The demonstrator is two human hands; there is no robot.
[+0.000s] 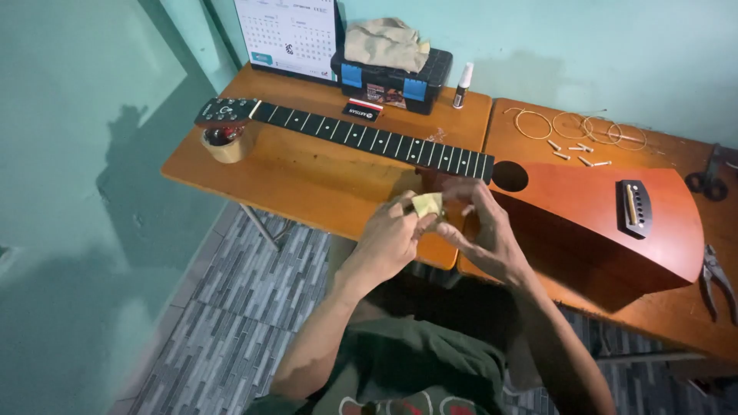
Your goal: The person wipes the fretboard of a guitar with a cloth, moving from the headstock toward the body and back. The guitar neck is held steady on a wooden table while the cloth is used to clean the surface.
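Small yellow cloth (427, 204) is pinched between the fingers of the left hand (390, 234) and right hand (484, 230), over the near table (307, 180) edge, just before a stringless guitar (538, 200). At twelve o'clock sits a black toolbox (392, 77); at two, coiled strings (573, 124) and pegs; at three, pliers (716, 280).

Most of the small yellowish folded pad (427, 204) is covered by the fingers of both hands. The metal pliers (719, 280) and the black scissors (713, 178) are cut off by the right edge.
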